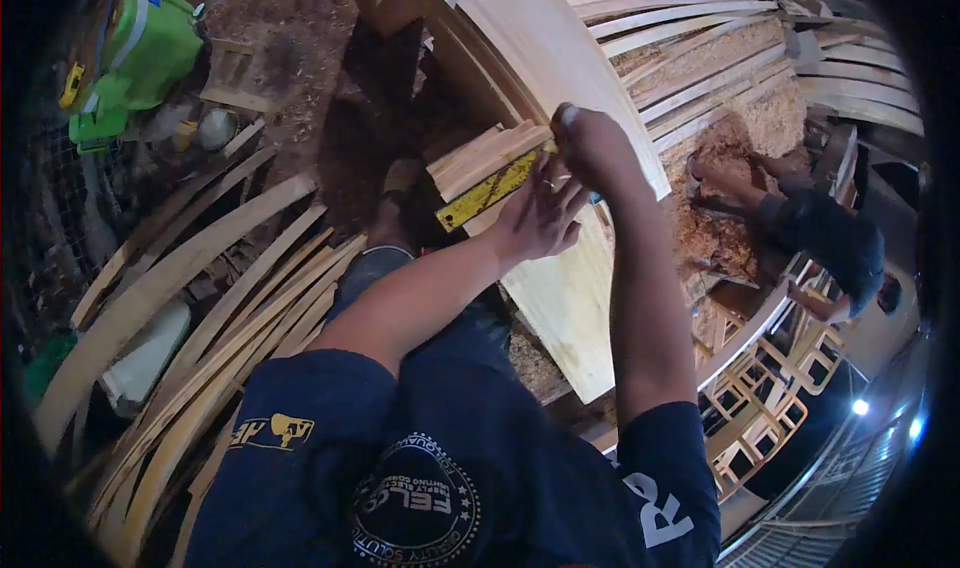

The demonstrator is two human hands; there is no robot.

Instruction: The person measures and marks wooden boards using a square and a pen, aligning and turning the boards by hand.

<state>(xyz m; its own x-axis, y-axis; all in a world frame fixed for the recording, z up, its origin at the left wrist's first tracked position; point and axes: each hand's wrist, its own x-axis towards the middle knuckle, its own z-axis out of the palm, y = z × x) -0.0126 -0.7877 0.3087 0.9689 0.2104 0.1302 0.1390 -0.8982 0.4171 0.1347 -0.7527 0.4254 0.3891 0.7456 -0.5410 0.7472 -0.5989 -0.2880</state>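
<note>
My left hand [542, 213] has its fingers curled at the near end of a flat yellow strip [488, 190], which has dark marks and a hole near its far end. The strip lies along the side of a small stack of wood strips [485, 158]. Just above, my right hand [595, 150] is closed in a fist close to the stack's end; what it holds, if anything, is hidden. Beneath both hands lies a wide pale board [565, 303], and another pale board [550, 53] extends beyond them.
Long curved wood pieces [190, 368] are piled at left, near a green container [150, 43]. More curved strips [690, 18] lie at upper right. A person [830, 233] in dark clothing bends beside wooden frames [760, 398] at right. Sawdust [735, 158] covers the ground there.
</note>
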